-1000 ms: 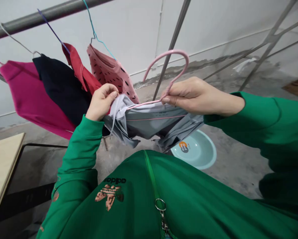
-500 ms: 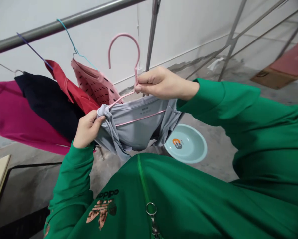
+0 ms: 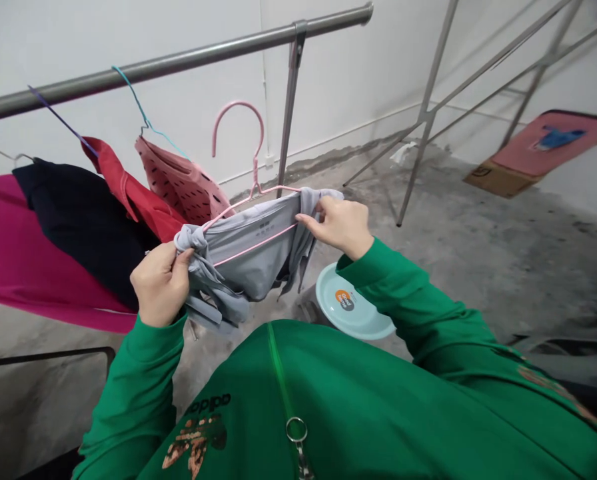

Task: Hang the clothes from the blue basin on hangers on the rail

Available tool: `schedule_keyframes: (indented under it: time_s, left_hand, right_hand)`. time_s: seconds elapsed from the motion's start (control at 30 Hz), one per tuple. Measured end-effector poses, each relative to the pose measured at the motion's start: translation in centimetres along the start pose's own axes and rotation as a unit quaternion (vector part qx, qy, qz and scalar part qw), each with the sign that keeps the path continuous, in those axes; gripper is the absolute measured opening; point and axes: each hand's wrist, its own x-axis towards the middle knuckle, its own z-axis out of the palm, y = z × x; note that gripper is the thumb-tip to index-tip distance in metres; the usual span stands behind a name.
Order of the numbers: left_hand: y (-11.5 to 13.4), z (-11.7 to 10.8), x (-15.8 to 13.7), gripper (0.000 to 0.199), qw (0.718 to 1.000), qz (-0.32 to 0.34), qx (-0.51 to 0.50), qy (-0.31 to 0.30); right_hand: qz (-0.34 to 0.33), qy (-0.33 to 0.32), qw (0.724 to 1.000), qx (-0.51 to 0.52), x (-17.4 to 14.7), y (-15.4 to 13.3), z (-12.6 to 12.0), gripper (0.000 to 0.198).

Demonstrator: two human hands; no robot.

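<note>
A pale grey garment (image 3: 251,257) hangs bunched over a pink hanger (image 3: 257,153), whose hook points up and rests on nothing. The hanger's lower bar crosses in front of the cloth. At the left shoulder end, my left hand (image 3: 161,283) is closed, pinching the gathered grey fabric. My right hand (image 3: 342,223) grips the same garment at its right shoulder end, thumb lying over the cloth near the lower bar. Folds hide some of my right fingers. Below the garment, loose parts of it dangle in front of my green jacket (image 3: 288,387).
A metal rail (image 3: 178,65) carries a pink spotted garment (image 3: 178,177), a red garment (image 3: 128,190), a dark garment (image 3: 83,227) and a magenta garment (image 3: 38,253). On the concrete floor stand a light blue basin (image 3: 356,310) and a cardboard box (image 3: 503,179).
My right hand has left the hanger's neck and moved down to the garment's right shoulder. The left hand still holds its end. The view has shifted, showing the rail's end.
</note>
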Motion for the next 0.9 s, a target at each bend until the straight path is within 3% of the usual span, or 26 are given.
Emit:
schedule_keyframes:
  time_s: [0.17, 0.3, 0.4, 0.47, 0.53, 0.63, 0.73, 0.83, 0.9]
  left_hand:
    - [-0.5, 0.6, 0.1, 0.015, 0.999, 0.019, 0.038, 0.004]
    - [-1.4, 1.6, -0.3, 0.016, 0.994, 0.035, 0.1, 0.021]
    - [-1.8, 2.0, -0.4, 0.015, 0.99, 0.039, 0.129, 0.037]
    - [-2.1, 2.0, -0.3, 0.015, 0.99, 0.038, 0.129, 0.053]
    - [-2.4, 1.8, -0.3, 0.016, 0.99, 0.032, 0.124, 0.065]
    - [-3.0, 1.4, -0.4, 0.017, 0.991, 0.021, 0.115, 0.073]
    - [-3.3, 1.0, -0.6, 0.016, 0.993, 0.016, 0.093, 0.075]
    - [-3.4, 0.9, -0.6, 0.013, 0.995, 0.004, 0.063, 0.079]
    - [-3.4, 0.9, -0.6, 0.013, 0.995, -0.001, 0.054, 0.08]
  right_hand:
    - [-0.034, -0.025, 0.999, -0.014, 1.6, -1.1, 0.1, 0.026]
    - [-0.044, -0.015, 0.999, 0.006, 2.1, -2.1, -1.2, 0.029]
    - [-0.098, -0.001, 0.995, 0.033, 1.6, -3.4, -1.6, 0.032]
    - [-0.149, -0.024, 0.986, 0.064, 1.0, -3.9, -1.4, 0.036]
    - [-0.16, -0.048, 0.981, 0.099, 0.5, -3.5, -0.8, 0.041]
    - [-0.054, -0.018, 0.987, 0.15, 0.0, -1.4, 1.0, 0.042]
    - [0.063, 0.036, 0.971, 0.228, 0.0, 0.9, 3.6, 0.036]
    - [0.139, 0.044, 0.93, 0.337, 0.0, 1.8, 5.8, 0.041]
    - [0.185, 0.028, 0.881, 0.435, 0.0, 1.6, 6.5, 0.046]
